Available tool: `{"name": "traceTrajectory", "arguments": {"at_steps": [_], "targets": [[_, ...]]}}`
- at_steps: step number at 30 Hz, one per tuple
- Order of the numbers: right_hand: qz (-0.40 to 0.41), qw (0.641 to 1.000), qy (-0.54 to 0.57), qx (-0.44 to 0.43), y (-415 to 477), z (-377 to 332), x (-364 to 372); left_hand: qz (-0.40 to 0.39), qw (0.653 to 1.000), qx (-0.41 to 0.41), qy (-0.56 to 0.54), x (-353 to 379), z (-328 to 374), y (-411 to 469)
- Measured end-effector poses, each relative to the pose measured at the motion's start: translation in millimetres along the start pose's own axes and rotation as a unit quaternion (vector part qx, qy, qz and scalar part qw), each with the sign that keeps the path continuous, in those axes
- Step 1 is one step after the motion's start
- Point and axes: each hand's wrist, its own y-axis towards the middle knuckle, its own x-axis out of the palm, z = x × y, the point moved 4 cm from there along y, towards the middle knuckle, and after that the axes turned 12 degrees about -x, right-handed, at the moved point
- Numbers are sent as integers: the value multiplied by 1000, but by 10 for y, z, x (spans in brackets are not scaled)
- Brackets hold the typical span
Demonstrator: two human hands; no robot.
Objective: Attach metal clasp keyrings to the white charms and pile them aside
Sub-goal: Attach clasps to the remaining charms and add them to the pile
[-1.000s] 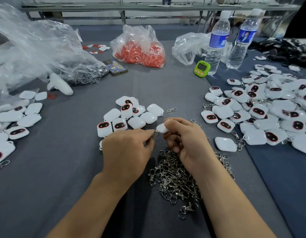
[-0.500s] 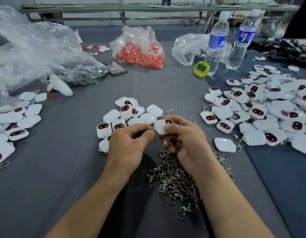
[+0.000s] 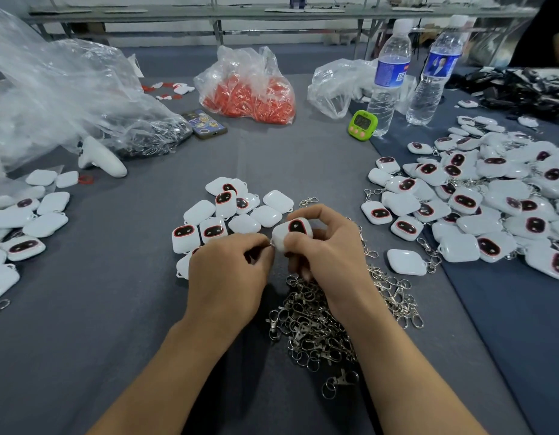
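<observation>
Nearest the camera, a heap of metal clasp keyrings (image 3: 315,324) lies on the grey surface (image 3: 83,324). Just beyond, the right hand (image 3: 328,255) grips a white charm (image 3: 292,232) while the left hand (image 3: 228,277) pinches a ring (image 3: 271,245) at its corner, apparently mid-attachment. The next move likely calls for threading it through, then adding it to the finished pile (image 3: 491,208) far right.

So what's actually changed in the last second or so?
The right hand has turned the white charm it grips, so its dark red-rimmed face now shows. The left hand still pinches a keyring at the charm's corner. The keyring heap, the loose charms and the finished pile lie as before.
</observation>
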Motion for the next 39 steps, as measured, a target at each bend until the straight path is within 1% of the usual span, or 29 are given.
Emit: {"name": "traceTrajectory", "arguments": {"at_steps": [2,5,7,9,11,13,14,15,17,18,19,20,21,23,24,27,30,31,33,36,39], "targets": [[0,998,65,18,12,-5,-8,-39,988,-85,-126,39,-57,39],[5,993,110,33,18,-8,-26,-97,958,-133,-236,120,-85,87],[8,990,133,45,17,-8,-28,-110,945,-147,-270,132,-82,100],[8,988,146,51,11,-13,-23,-113,946,-141,-269,125,-61,96],[8,989,140,44,4,-10,-26,-96,962,-115,-230,91,-48,81],[7,996,92,17,-1,-13,-26,-59,990,-53,-118,41,-17,53],[4,999,42,-7,-6,-19,-22,-35,999,-7,-39,21,13,34],[-3,999,-24,-39,-12,-25,-12,-18,999,41,29,22,35,14],[-28,985,-141,-97,-33,-36,36,1,989,106,101,41,54,-5],[-36,980,-166,-108,-44,-35,63,4,986,119,116,45,49,-4],[-37,980,-165,-103,-48,-32,70,6,986,118,117,47,31,1],[-29,987,-135,-84,-42,-26,61,3,990,99,99,44,14,6],[-15,995,-84,-56,-29,-15,42,-3,997,63,54,34,-7,15],[6,1000,17,-5,3,3,3,-23,997,-28,-66,28,-45,43],[10,999,49,13,12,11,-11,-43,991,-60,-114,43,-51,54],[14,993,111,46,31,25,-35,-117,961,-111,-225,130,-71,90],[12,986,151,75,36,24,-35,-148,936,-147,-283,154,-75,108],[12,985,153,78,37,25,-34,-147,937,-144,-282,151,-75,103],[11,988,138,76,37,28,-37,-124,956,-116,-238,130,-89,89],[4,995,89,53,18,5,-23,-69,989,-58,-117,71,-43,42],[-13,999,41,28,-29,-2,38,-31,999,1,11,58,-10,14]]}}
